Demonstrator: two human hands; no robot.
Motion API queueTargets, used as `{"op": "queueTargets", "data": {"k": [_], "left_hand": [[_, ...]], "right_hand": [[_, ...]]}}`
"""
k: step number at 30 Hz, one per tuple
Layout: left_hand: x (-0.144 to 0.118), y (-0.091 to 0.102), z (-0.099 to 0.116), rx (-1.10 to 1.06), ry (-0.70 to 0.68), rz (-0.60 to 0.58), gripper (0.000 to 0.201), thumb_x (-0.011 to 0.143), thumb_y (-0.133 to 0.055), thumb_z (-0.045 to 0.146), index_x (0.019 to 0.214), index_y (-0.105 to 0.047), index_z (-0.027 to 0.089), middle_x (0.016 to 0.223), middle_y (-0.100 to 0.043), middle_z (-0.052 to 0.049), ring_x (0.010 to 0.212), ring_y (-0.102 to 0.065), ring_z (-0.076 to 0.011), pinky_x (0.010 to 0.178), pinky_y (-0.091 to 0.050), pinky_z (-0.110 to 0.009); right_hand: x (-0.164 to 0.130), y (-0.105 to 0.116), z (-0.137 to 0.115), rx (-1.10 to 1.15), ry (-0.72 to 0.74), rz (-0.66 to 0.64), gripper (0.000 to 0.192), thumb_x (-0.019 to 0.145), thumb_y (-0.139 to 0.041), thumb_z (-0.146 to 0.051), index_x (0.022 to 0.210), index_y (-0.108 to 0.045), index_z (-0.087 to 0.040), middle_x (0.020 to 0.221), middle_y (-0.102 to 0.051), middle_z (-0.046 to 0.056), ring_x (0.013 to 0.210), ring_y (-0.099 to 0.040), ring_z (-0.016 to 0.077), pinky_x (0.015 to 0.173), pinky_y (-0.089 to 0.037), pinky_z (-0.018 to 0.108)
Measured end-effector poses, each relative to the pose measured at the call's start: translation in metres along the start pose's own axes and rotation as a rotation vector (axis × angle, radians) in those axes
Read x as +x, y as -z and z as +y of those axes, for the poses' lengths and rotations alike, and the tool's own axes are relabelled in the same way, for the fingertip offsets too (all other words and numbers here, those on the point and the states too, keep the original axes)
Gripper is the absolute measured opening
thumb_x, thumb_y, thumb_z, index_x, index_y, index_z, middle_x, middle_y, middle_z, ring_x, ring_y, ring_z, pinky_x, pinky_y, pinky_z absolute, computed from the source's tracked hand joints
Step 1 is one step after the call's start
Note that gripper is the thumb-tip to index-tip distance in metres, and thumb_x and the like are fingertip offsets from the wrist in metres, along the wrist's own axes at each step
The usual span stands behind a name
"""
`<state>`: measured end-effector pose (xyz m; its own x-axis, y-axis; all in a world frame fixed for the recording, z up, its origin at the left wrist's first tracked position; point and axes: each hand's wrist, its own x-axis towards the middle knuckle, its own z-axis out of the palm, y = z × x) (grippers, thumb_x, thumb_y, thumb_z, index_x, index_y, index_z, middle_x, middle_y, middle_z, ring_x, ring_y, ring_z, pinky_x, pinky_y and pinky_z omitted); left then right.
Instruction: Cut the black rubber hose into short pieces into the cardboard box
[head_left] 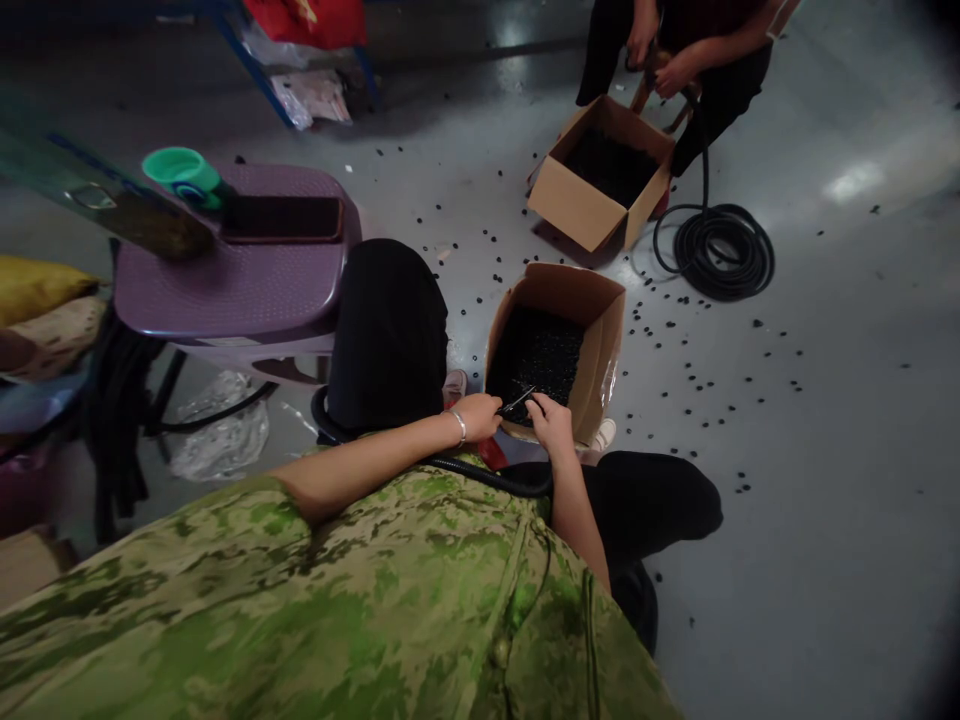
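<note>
My left hand (481, 415), with a bracelet at the wrist, is closed around the near end of a thin metal tool that looks like scissors (519, 400). Its bright blades point up and right, close to the fingertips of my right hand (553, 422). That hand is curled with its thumb forward; what it grips is too small to make out. Both hands are over the near edge of an open cardboard box (604, 345), which holds many small black pieces (541, 350). A ribbed black hose (487, 476) lies across my lap and bends up near my right forearm.
A purple stool (247, 290) at left carries a phone (283, 218), a green-topped cup (184, 175) and a tall bottle. Ahead, a co-worker's hands (667, 70) work above another box (581, 205). Coiled hose (724, 250) and scattered black rings lie on the floor.
</note>
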<state>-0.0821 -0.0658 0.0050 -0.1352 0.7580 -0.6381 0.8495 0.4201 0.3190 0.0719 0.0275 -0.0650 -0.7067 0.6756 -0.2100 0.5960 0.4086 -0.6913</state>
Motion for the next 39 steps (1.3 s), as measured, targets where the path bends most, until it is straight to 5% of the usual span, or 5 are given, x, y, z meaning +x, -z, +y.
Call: {"op": "queueTargets", "data": {"k": [15, 22, 31, 39], "left_hand": [[-0.003, -0.007, 0.006, -0.026, 0.065, -0.003, 0.030, 0.091, -0.044, 0.025, 0.117, -0.051, 0.013, 0.109, -0.069, -0.016, 0.099, -0.067, -0.0248, 0.081, -0.051, -0.032], [0.001, -0.006, 0.004, -0.100, 0.115, -0.096, 0.033, 0.086, -0.051, 0.037, 0.107, -0.065, 0.016, 0.110, -0.070, -0.011, 0.103, -0.066, -0.0251, 0.081, -0.051, -0.028], [0.000, -0.013, 0.006, -0.060, 0.069, -0.070, 0.033, 0.092, -0.042, 0.026, 0.110, -0.067, 0.014, 0.113, -0.069, -0.014, 0.106, -0.065, -0.0258, 0.089, -0.049, -0.031], [-0.001, -0.019, 0.008, -0.019, 0.066, -0.041, 0.032, 0.093, -0.042, 0.027, 0.107, -0.067, 0.012, 0.110, -0.070, -0.016, 0.106, -0.065, -0.0254, 0.089, -0.049, -0.030]], "right_hand": [[0.000, -0.003, 0.003, -0.064, -0.006, -0.015, 0.032, 0.093, -0.047, -0.032, 0.116, -0.067, -0.022, 0.116, -0.069, 0.006, 0.108, -0.064, 0.0192, 0.094, -0.047, 0.029], [0.001, -0.004, 0.002, -0.051, -0.029, -0.040, 0.032, 0.093, -0.048, -0.032, 0.117, -0.067, -0.021, 0.114, -0.070, 0.006, 0.104, -0.065, 0.0191, 0.091, -0.048, 0.028], [0.002, -0.001, 0.006, -0.020, -0.062, -0.111, 0.030, 0.092, -0.050, -0.032, 0.112, -0.070, -0.023, 0.098, -0.074, 0.003, 0.088, -0.067, 0.0175, 0.078, -0.049, 0.025], [-0.002, 0.004, 0.002, -0.120, -0.051, -0.137, 0.029, 0.092, -0.049, -0.033, 0.111, -0.071, -0.025, 0.103, -0.073, 0.004, 0.093, -0.067, 0.0196, 0.079, -0.048, 0.026]]}}
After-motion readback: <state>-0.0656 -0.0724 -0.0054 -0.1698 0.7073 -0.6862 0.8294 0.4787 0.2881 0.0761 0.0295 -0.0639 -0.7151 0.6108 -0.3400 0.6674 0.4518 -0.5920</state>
